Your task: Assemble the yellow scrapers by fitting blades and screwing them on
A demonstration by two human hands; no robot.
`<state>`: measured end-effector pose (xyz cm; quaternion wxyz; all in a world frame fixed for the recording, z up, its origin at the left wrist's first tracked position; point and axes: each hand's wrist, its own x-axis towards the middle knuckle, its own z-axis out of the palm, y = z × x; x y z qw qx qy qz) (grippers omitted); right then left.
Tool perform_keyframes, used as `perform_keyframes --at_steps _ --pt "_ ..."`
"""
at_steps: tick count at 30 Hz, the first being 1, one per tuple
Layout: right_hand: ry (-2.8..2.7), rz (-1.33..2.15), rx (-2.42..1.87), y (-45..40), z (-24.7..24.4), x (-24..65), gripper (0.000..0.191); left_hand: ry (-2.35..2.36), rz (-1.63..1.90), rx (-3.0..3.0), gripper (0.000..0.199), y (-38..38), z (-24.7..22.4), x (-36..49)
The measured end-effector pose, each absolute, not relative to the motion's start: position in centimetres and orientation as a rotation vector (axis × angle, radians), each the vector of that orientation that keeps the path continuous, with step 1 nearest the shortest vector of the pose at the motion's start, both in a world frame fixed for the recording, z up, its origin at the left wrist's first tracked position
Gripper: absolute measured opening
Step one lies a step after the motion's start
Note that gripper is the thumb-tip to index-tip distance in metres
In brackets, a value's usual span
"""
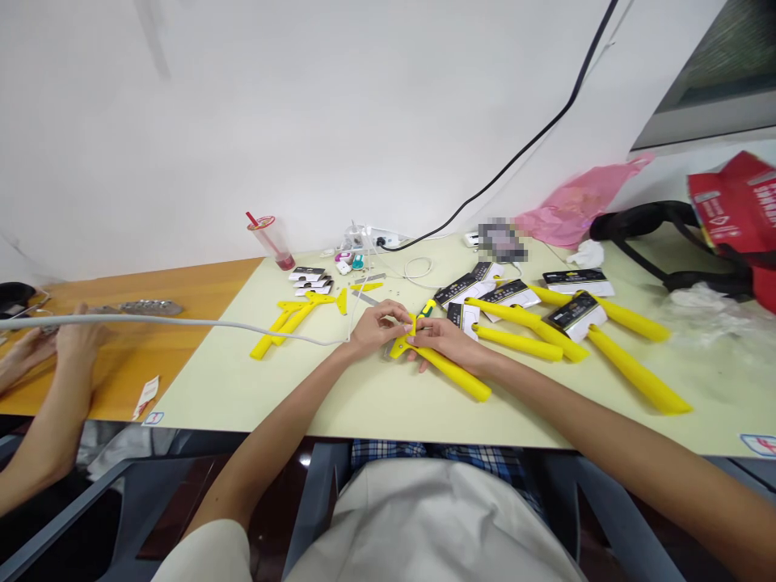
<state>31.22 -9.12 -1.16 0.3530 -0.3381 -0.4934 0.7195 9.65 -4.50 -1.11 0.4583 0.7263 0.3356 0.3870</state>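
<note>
- On the smooth pale-green tabletop [242, 396], near its front middle: a yellow plastic scraper handle [457, 377], tubular, with flared head.
- Left hand [381, 327]: thumb and fingers pinching a small yellow piece [414, 325] at that head.
- Right hand [447, 343]: closed around the handle's neck.
- Rightward: similar tapered handles [636, 372], bearing black-and-white cards [577, 315].

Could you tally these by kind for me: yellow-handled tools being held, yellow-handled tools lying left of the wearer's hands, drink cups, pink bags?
Held yellow tool: 1
Yellow tools lying left: 2
Drink cup: 1
Pink bag: 1
Total: 5
</note>
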Motion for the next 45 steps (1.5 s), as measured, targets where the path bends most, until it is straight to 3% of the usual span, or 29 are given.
perform_keyframes --at_steps 20,39,45 --pt "-1.287 1.849 -0.871 -9.2 -1.2 31.2 0.042 0.828 0.947 1.757 0.034 -4.9 -0.6 9.8" --pt "-1.357 1.752 -1.009 -9.5 -0.8 30.8 0.057 0.848 0.939 1.779 0.030 -5.3 -0.4 10.3" --pt "-1.453 1.669 -1.052 -9.1 -0.1 31.1 0.051 0.830 0.982 1.692 0.035 -5.5 -0.7 10.8"
